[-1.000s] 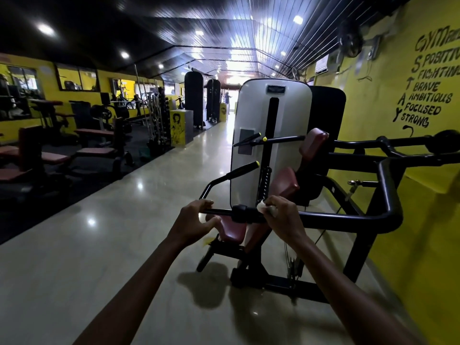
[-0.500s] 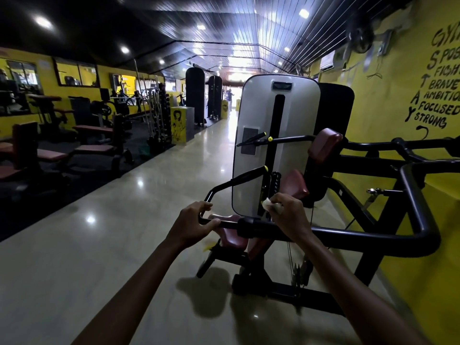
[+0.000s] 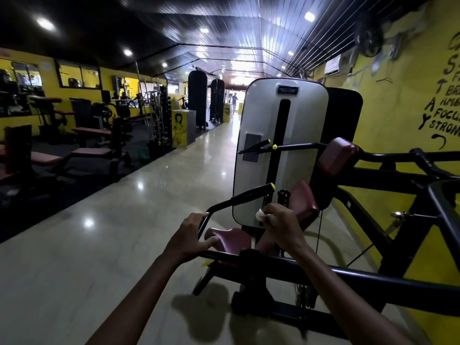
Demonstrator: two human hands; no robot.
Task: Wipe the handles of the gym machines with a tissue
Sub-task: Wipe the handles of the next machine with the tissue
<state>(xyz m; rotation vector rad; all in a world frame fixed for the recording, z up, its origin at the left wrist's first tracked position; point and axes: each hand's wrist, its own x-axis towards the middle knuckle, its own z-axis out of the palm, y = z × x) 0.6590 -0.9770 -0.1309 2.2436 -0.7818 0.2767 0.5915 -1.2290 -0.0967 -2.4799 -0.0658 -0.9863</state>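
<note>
A black gym machine with maroon pads and a white weight-stack cover (image 3: 281, 150) stands in front of me. My left hand (image 3: 191, 235) grips the bend of its near black arm bar (image 3: 348, 276). My right hand (image 3: 281, 226) holds a crumpled white tissue (image 3: 264, 216) just above that bar, in front of the white cover. A black handle with a yellow tip (image 3: 251, 194) slants up between my hands. A second yellow-tipped handle (image 3: 255, 146) sits higher, across the cover.
A yellow wall with black lettering (image 3: 403, 100) runs close on the right, behind the machine's thick black frame (image 3: 438, 207). A glossy tiled aisle (image 3: 119, 232) stretches ahead. Benches and weight racks (image 3: 84, 145) stand on dark matting at the left.
My right hand with the tissue has lifted off the near bar and now sits higher, by the white cover. The view has moved closer to the machine. My left hand keeps its grip.
</note>
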